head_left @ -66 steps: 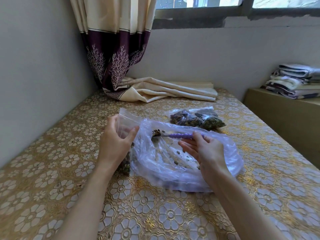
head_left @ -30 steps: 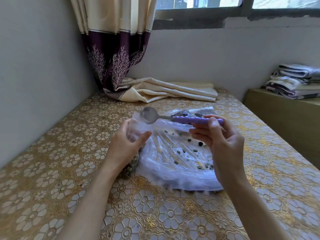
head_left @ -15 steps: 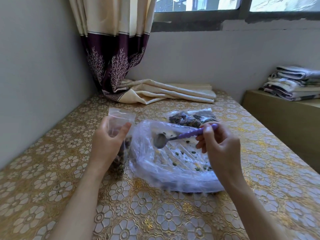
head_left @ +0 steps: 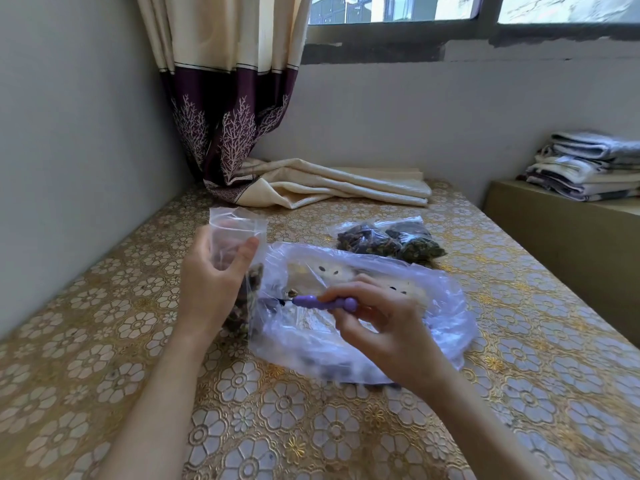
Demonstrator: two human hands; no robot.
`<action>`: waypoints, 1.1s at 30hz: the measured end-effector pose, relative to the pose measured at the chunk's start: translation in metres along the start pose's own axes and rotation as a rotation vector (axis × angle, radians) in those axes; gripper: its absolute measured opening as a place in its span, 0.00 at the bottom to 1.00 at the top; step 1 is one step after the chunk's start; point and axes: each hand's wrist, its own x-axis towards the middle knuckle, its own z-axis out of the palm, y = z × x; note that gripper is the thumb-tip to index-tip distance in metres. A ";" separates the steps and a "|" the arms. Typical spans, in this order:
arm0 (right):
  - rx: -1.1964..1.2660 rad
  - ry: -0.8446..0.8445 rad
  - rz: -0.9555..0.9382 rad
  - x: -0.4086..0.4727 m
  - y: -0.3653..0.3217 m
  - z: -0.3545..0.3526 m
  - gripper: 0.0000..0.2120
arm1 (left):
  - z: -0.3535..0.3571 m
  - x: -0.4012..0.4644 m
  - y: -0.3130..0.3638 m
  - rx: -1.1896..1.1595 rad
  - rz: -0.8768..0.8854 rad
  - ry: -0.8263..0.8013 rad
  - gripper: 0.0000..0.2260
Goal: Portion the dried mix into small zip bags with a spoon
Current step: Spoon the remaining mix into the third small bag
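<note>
Spoon (head_left: 313, 301) lies level, bowl pointing left toward zip bag (head_left: 235, 233) | right hand (head_left: 384, 327) pinches its handle | left hand (head_left: 211, 282) clasps bag upright

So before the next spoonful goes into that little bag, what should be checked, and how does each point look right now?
1. Small bag held upright by the left hand: ok.
2. Bag mouth open wide enough for the spoon: cannot tell; the top edge looks flat.
3. Spoon gripped firmly by the right hand: ok, fingers wrap the purple handle.
4. Spoon bowl loaded with mix: cannot tell, it is hidden under the big bag's plastic.
5. Room left in the small bag: ok, mix fills only the lower part.
6. Filled bags out of the way: ok, they lie behind the big bag.
</note>
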 end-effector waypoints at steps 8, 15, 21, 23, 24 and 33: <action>0.042 0.452 0.127 0.005 0.003 -0.016 0.10 | 0.001 0.000 -0.003 0.019 0.010 -0.022 0.12; -0.075 0.485 0.206 0.006 0.009 -0.011 0.12 | 0.002 -0.001 -0.004 0.021 0.017 -0.023 0.14; -0.051 0.425 0.263 0.009 0.009 0.000 0.15 | 0.002 -0.001 -0.002 0.006 0.024 0.002 0.13; -0.034 0.382 0.271 0.010 0.008 0.005 0.15 | 0.002 0.000 -0.001 0.010 0.025 0.000 0.11; -0.024 0.367 0.277 0.011 0.008 0.007 0.16 | 0.001 0.000 -0.001 0.013 0.026 -0.002 0.11; 0.344 0.430 0.640 0.021 0.015 0.018 0.17 | 0.001 0.000 0.000 0.015 0.028 0.001 0.11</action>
